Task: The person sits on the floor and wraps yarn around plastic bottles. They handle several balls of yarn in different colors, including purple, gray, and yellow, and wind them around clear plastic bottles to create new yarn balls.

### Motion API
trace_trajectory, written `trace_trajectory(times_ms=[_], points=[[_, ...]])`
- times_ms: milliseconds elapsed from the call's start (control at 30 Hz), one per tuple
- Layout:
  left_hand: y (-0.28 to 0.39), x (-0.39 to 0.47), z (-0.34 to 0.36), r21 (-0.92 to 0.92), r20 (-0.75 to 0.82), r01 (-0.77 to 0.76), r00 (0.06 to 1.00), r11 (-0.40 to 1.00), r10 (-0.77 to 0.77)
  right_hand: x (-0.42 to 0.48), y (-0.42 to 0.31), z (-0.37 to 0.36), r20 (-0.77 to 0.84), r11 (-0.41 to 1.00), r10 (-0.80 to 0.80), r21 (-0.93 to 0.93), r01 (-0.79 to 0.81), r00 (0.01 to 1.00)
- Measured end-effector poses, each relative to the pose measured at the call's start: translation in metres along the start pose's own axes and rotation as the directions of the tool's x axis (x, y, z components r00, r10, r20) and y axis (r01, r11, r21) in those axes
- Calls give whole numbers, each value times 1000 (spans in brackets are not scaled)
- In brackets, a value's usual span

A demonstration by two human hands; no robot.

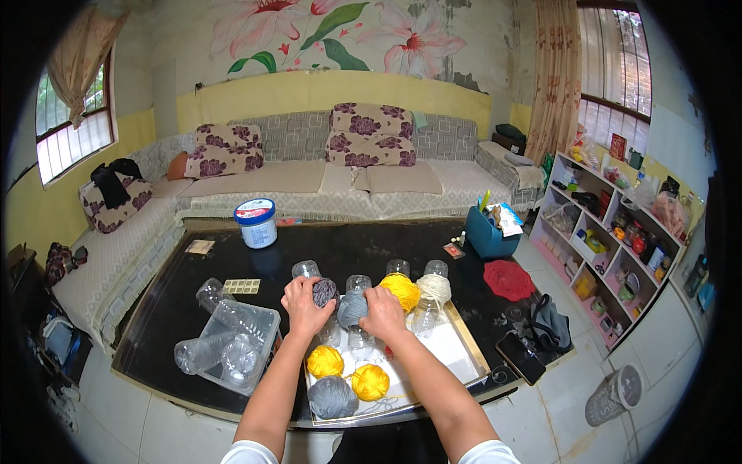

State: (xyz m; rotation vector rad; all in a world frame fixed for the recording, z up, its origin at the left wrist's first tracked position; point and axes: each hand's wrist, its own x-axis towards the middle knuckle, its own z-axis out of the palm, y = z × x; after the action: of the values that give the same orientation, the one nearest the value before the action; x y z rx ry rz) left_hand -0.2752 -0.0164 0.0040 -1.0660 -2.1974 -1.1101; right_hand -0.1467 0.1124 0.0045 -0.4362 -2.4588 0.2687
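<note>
My left hand (307, 305) is on a dark grey yarn ball (325, 292) that sits at a clear plastic bottle (305, 269). My right hand (382, 313) touches the right side of a lighter grey yarn ball (351, 308), with another clear bottle (359, 282) behind it. To the right, a yellow yarn ball (401, 292) and a cream yarn ball (433, 289) rest among more clear bottles. Nearer me, two yellow balls (325, 361) (370, 382) and a grey ball (333, 397) lie in a shallow white tray (452, 354).
At the left stands a plastic bin (269, 330) of clear bottles. A blue-lidded tub (256, 223) and a teal holder (491, 232) stand farther back on the black table (174, 325). A red crocheted piece (509, 279), dark cloth (549, 325) and smartphone (520, 357) lie at the right.
</note>
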Motion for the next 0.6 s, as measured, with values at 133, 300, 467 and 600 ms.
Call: trace_trajectory(times_ms=[133, 300, 467, 600], points=[[-4, -8, 0, -28, 38, -34, 999, 999, 35, -17, -8, -6, -40, 996, 32, 80, -28, 999], [-8, -19, -3, -90, 34, -56, 998, 994, 59, -59, -31, -23, -4, 963, -3, 269, 4, 1000], [-3, -37, -16, -166, 19, -66, 997, 984, 70, -101, -46, -27, 120, 932, -12, 361, -33, 993], [0, -65, -31, -357, 96, -1, 995, 934, 37, -108, -50, -30, 181, 918, 7, 388, -78, 984]])
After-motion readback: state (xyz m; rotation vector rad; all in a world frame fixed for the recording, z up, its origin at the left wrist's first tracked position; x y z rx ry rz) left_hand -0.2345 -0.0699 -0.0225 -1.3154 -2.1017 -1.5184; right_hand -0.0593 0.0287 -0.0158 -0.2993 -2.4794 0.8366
